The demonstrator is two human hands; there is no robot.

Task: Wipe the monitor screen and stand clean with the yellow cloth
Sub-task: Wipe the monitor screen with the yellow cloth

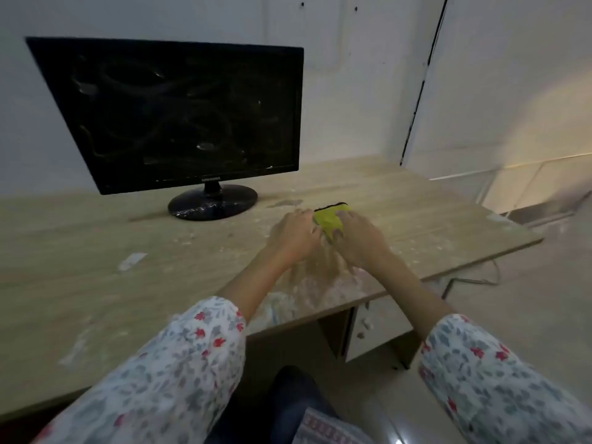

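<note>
- Where the view begins at far left, I see the black flat-panel monitor (179, 110) standing on the pale wood-grain desk (96, 251), its dark screen marked with smears and streaks, so no part of it reads as clean to me.
- Below it, the glossy black round stand (213, 202) is speckled with pale dust; I judge it unwiped too.
- Right of the stand, my left hand (293, 235) rests low over the desk, its fingers (304, 216) curled on the left edge of the yellow cloth with a black trim (328, 219).
- That cloth lies bunched on the desk between both hands, near the stand but apart from it.
- My right hand (358, 238) clasps the cloth's right side.
- I take this as the gathering step, with wiping not yet begun; next I would need one firm grip, then a lift leftward to the screen, pressing lightly so the monitor does not tip.
</note>
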